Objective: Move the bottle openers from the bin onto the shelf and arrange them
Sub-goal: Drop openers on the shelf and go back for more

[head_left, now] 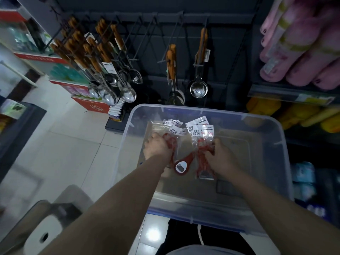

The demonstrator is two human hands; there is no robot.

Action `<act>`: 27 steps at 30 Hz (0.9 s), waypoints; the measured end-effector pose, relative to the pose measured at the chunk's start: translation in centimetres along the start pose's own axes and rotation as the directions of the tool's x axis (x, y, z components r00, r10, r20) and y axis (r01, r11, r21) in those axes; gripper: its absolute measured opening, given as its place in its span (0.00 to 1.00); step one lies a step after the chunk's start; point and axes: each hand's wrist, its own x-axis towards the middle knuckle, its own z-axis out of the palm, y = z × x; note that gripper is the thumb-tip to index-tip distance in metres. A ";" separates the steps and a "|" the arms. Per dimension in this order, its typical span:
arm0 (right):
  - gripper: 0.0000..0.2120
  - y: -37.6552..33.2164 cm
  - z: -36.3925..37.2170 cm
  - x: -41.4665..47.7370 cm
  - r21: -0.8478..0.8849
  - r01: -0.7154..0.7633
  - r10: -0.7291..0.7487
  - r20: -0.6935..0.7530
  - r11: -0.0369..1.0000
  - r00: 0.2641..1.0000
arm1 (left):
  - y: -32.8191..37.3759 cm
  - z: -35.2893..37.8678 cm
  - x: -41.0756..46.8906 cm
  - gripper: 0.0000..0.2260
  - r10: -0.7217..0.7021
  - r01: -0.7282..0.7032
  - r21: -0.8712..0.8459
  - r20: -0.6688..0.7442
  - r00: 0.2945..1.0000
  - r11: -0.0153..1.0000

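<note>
Both hands reach into a clear plastic bin (279, 144) in front of me. My left hand (156, 147) is closed on a bunch of red bottle openers (172, 142) in clear packets with white header cards. My right hand (220, 153) grips a second bunch of packaged red openers (202, 144). Between the two hands, one red opener's oval head (181, 166) with its metal opening shows. Dark hanging hooks (147, 37) of the shelf rack stand behind the bin, several of them bare.
Wooden-handled spoons (103, 67) and ladles (198, 87) hang from the rack hooks at the left and middle. Pink slippers (298, 52) fill the upper right shelf, yellow items (294, 115) below them. White floor tiles lie to the left; a grey container (46, 227) sits at the lower left.
</note>
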 end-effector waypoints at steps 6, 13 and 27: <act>0.09 -1.7 -1.6 -1.4 0.032 0.017 -0.012 -0.147 0.999 0.989 | 1.7 -2.3 -1.0 0.10 0.193 -0.172 -0.240 0.067 0.979 0.955; 0.15 -1.9 -7.5 -6.6 0.110 -0.068 0.117 -0.547 0.992 0.829 | 8.4 -5.9 -3.9 0.08 0.535 -0.497 -0.351 0.012 0.845 0.793; 0.12 9.0 -16.3 -28.1 0.433 -0.427 0.556 -0.800 0.794 0.224 | 26.0 -2.5 -26.0 0.10 0.966 -0.828 -0.498 0.109 0.235 0.258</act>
